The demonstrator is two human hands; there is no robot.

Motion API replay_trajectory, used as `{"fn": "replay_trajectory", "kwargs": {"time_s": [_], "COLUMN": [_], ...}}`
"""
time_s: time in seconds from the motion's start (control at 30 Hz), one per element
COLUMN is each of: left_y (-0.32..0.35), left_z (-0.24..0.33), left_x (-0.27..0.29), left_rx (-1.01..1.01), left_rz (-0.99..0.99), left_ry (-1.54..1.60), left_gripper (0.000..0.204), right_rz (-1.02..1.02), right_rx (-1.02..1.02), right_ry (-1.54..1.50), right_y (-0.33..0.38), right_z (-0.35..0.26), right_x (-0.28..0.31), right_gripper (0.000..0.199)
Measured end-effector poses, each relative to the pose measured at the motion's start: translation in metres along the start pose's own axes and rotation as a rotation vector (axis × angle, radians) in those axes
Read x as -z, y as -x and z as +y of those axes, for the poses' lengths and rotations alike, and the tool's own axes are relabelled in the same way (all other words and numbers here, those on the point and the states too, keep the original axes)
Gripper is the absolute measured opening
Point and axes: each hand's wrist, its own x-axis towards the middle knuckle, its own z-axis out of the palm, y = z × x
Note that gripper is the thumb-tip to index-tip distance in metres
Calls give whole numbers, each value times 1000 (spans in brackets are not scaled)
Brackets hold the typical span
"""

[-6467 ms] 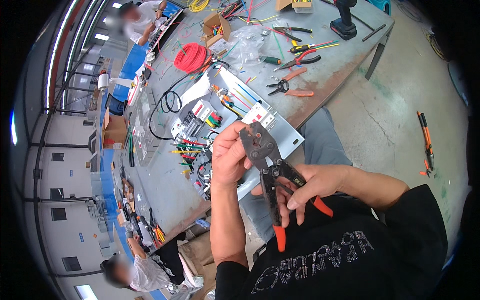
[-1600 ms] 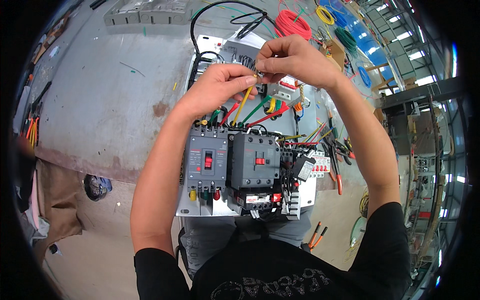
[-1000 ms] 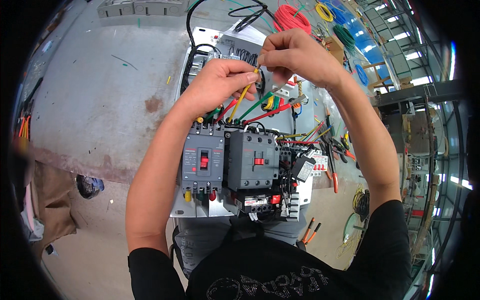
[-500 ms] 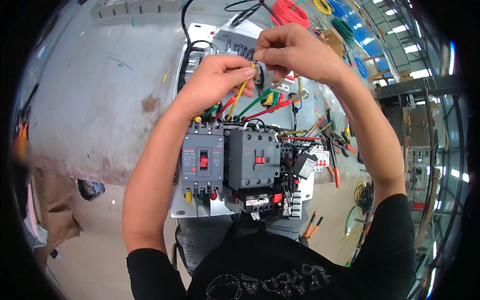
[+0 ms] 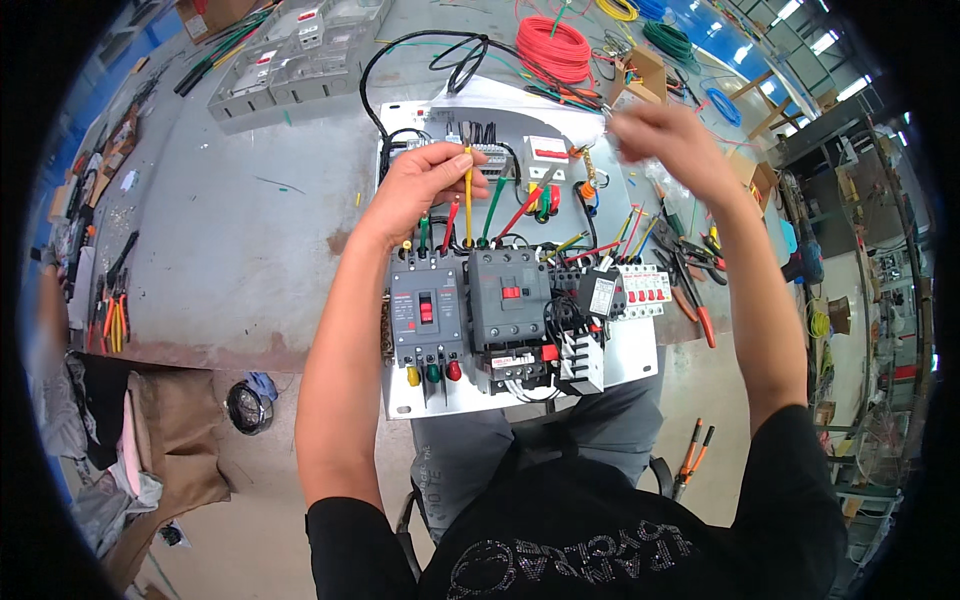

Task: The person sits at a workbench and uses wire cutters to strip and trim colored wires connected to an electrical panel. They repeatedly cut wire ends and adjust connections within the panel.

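- Fingers (image 5: 458,163) of the left hand (image 5: 420,190) are narrow, thumb and forefinger pinching the yellow wire (image 5: 469,200) near its top; a grey tip (image 5: 467,132) sticks up just above them.
- Breaker (image 5: 426,308): grey with a red switch, below the left fingers and apart from them.
- Yellow wire: runs down from the pinch toward the gap between breaker and contactor (image 5: 510,318); its lower end is hidden.
- Green wire (image 5: 493,212): just right of the pinch, slanting up and rightward.
- Contactor: grey, below the left fingers and slightly to their right.
- Red wire (image 5: 524,210): right of the green one, farther from the left fingers, leaning more.
- White switch (image 5: 547,150): about level with the left fingers, between the two hands.
- Red coil (image 5: 553,50): beyond the left fingers, up and to their right.
- Right hand (image 5: 668,145): blurred, raised well right of the left fingers; I cannot tell whether its bent fingers hold anything.
- Pliers (image 5: 705,325): red-handled, below the right hand's fingers, well apart.
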Motion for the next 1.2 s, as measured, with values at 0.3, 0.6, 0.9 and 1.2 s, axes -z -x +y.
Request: {"fn": "replay_trajectory", "kwargs": {"time_s": [0.3,0.6,0.9,1.2], "left_y": [11,28,40,66], "left_z": [15,27,35,61], "left_x": [-2,-15,-27,-46], "left_rx": [18,60,61,-121], "left_rz": [35,123,159,451], "left_ry": [-68,-145,-197,-466], "left_gripper": [32,34,37,47], "right_rz": [269,350,516,875], "right_rx": [-371,-470,-246,-70], "right_ry": [511,223,233,-230], "right_y": [217,223,231,254], "right_z": [164,198,244,193], "right_x": [-5,-9,7,78], "right_gripper": [41,40,28,27]}}
